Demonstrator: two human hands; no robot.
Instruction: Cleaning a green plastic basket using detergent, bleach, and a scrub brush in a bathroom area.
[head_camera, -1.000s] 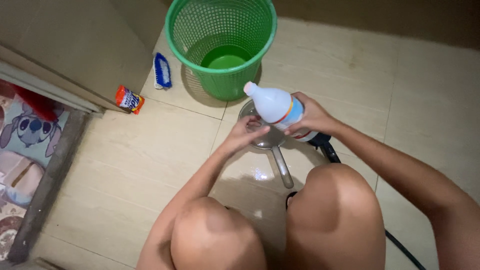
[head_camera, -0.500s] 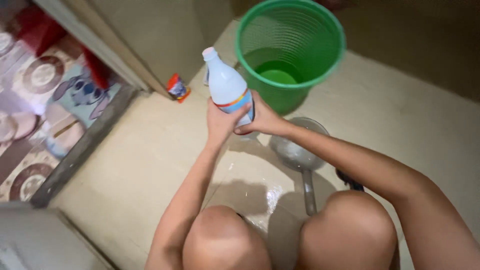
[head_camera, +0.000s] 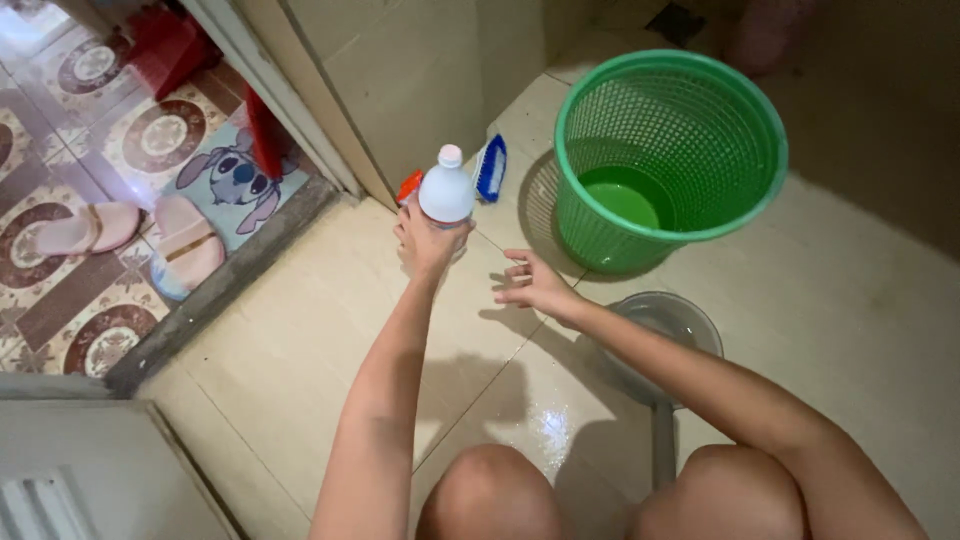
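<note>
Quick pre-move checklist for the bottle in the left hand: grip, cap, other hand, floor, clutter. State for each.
1. Grip: left hand wraps the bottle from below, bottle upright. ok.
2. Cap: pale cap on top; whether it is screwed tight, cannot tell.
3. Right hand: open, fingers spread, off the bottle, holding nothing. ok.
4. Floor: wet shine on the tiles near the knees. not ok, likely slippery.
5. Clutter: brush and orange packet lie just behind the bottle by the wall; basket stands apart to the right. ok.
6. Pan: partly under the right forearm; contents, cannot tell.
</note>
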